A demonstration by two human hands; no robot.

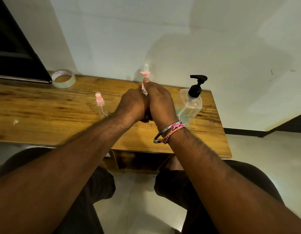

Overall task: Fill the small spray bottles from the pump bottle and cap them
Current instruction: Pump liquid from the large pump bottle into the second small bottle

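Both hands meet mid-desk. Left hand (132, 103) curls around something low between the palms, likely the bottle body, but it's hidden, so can't confirm. Right hand (159, 100) has fingers closed on the pink sprayer (145, 75), whose head and clear overcap stick up above the knuckles; a pink stem and a pale tip show in the gap between the hands.

Judgement: this is the capping or uncapping step on 1 bottle. Can't tell which way the sprayer is going, or the fill level.

To do it well: keep the body upright and fixed in the left hand, turn only the sprayer, start the thread square, feed the dip tube straight in, stop at snug. Tilt would risk spills.

A 2nd spray bottle (100, 105), capped, looks empty, stands just left of the hands on the desk (45, 115). Pump bottle (191, 105) stands just right, partly full. Tape roll (63, 78) sits far left at the back.
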